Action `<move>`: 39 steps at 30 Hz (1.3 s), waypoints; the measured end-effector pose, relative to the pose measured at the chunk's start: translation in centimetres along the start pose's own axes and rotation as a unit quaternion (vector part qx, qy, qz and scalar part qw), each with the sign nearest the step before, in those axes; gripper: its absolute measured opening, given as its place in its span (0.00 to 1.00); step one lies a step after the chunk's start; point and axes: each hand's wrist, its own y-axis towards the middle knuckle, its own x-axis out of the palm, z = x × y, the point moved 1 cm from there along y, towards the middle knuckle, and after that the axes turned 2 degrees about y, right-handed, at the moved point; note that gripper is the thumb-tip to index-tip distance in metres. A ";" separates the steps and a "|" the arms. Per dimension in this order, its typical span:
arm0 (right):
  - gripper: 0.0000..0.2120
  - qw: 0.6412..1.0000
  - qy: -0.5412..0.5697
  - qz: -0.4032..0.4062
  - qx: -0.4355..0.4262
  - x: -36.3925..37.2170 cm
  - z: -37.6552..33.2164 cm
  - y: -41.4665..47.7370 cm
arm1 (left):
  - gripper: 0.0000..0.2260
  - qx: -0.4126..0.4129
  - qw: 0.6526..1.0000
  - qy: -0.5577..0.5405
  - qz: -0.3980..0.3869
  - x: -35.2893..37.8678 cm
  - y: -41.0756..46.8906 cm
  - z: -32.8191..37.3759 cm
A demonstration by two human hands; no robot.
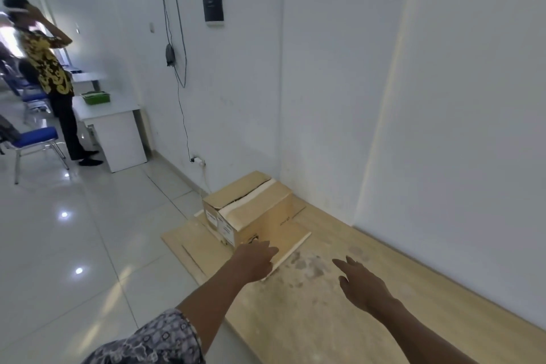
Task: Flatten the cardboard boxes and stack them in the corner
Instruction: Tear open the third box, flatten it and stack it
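Box (260, 210) stands unflattened by the wall corner, on flat cardboard (295, 319). My left hand (255, 258) is at its near side, fingers straight, grasping nothing; I can't tell contact. My right hand (362, 282) hovers released over the flat cardboard, fingers spread.

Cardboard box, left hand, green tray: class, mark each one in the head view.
cardboard box (263, 205): head view, top flap.
left hand (255, 257): head view, back of the hand.
green tray (96, 97): head view, front wall.
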 end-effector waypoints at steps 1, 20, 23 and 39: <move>0.25 1.000 0.005 -0.003 0.000 -0.3 -0.7 2.1 | 0.19 -0.002 1.000 0.006 -0.004 -0.4 1.3 -1.6; 0.25 0.997 0.063 -0.006 0.039 1.7 -9.2 23.0 | 0.21 -0.039 0.997 -0.004 -0.065 1.5 21.2 -22.3; 0.25 0.996 0.068 -0.019 0.062 3.3 -11.3 25.2 | 0.26 -0.027 0.997 -0.006 -0.067 2.7 23.6 -24.6; 0.23 0.963 0.168 0.050 0.205 8.5 -17.5 28.6 | 0.36 0.009 0.998 -0.062 -0.027 7.1 25.7 -24.2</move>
